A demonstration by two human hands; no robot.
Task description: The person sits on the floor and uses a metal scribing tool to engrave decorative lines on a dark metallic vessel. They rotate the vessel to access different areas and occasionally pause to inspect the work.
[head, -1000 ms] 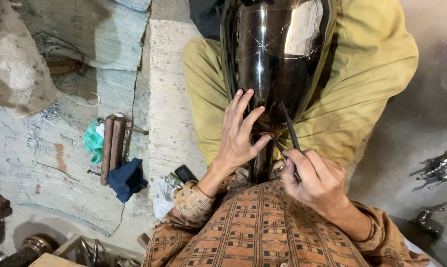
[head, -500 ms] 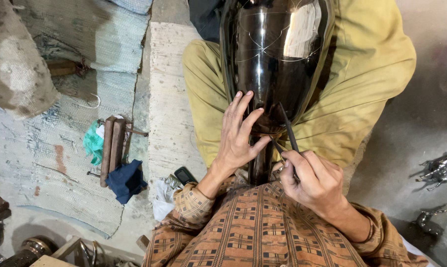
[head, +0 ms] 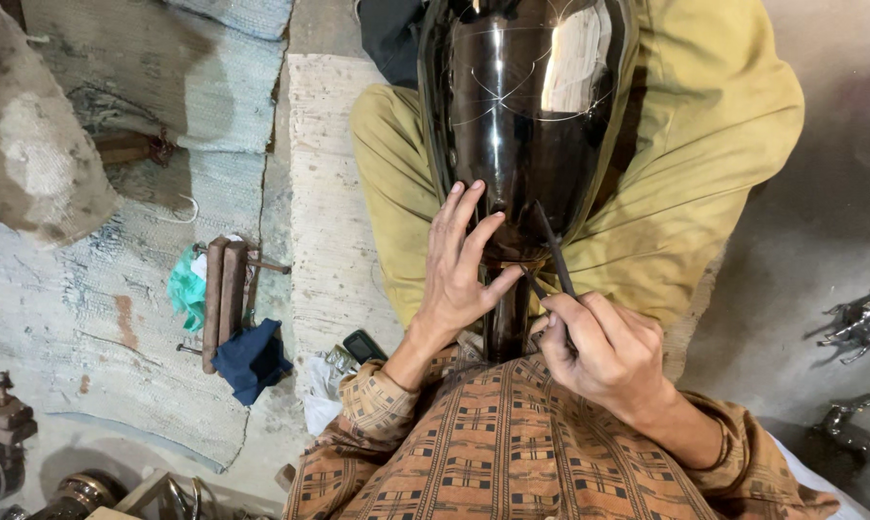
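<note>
A large glossy black vase (head: 526, 116) lies on my lap between my legs in olive trousers, its narrow neck toward me. Fine scratched lines show on its body. My left hand (head: 461, 265) rests flat on the lower body and neck of the vase, fingers spread. My right hand (head: 603, 347) grips a thin dark engraving tool (head: 550, 250) like a pen, its tip against the vase near the neck, just right of my left thumb.
To the left on worn floor mats lie wooden-handled tools (head: 225, 294), a teal rag (head: 186, 289), a dark blue cloth (head: 252, 358) and a small black phone (head: 365, 346). Shiny metal figurines (head: 858, 323) lie at the right. Metal parts (head: 1, 433) sit bottom left.
</note>
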